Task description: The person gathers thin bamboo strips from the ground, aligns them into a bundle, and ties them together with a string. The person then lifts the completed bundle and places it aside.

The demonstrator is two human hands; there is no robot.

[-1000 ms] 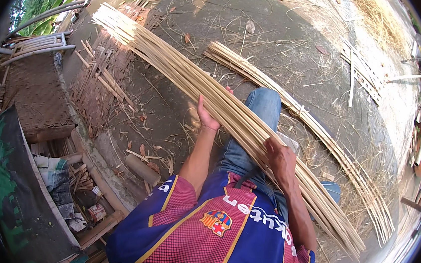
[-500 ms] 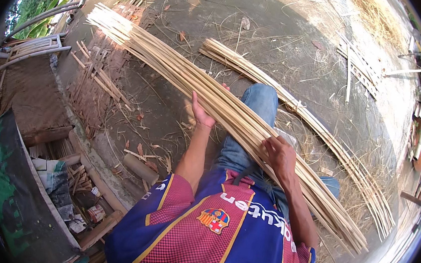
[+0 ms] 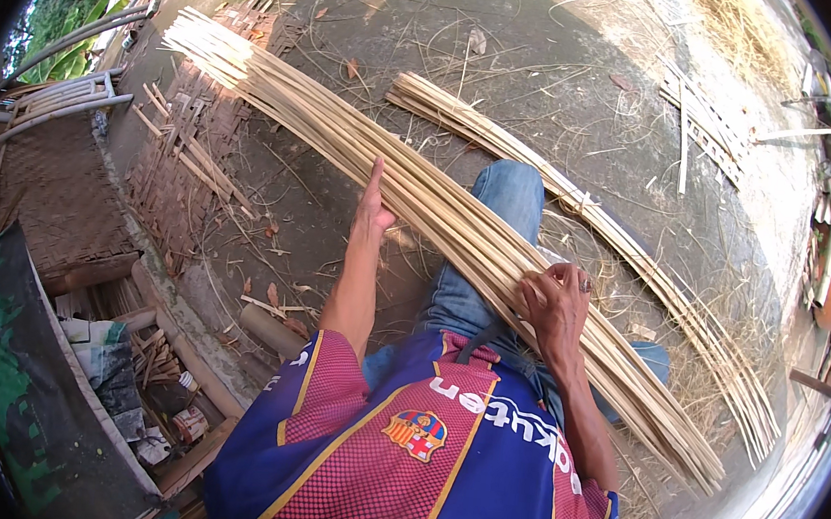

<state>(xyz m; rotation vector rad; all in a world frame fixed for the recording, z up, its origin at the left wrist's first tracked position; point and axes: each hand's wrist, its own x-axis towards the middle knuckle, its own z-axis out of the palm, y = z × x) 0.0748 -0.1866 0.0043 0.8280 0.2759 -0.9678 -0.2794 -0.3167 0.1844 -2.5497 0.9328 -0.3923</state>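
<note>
A long bundle of thin, pale bamboo strips (image 3: pixel 441 195) lies slantwise across my lap, from upper left to lower right. My left hand (image 3: pixel 373 206) bears the bundle from its near side. Its thumb points up along the edge, and its fingers are hidden beneath the strips. Farther down the bundle, my right hand (image 3: pixel 555 303) has its fingers bent and closed on the top strips, with a ring on one finger. Beyond my knee, a second bundle of bamboo strips (image 3: pixel 541 177) rests on the ground, its strips fanning apart toward the right.
Woven bamboo matting (image 3: pixel 194 136) with loose sticks lies to the left. A short bamboo piece (image 3: pixel 269 326) is near my left elbow. At far right stands a slatted piece (image 3: pixel 705 117). A dark green sheet (image 3: pixel 41 365) covers the lower left. Shavings litter the ground.
My left hand has slid slightly left along the bundle, and its fingertips no longer show past the far edge. The right hand's fingers have shifted a little on the strips.
</note>
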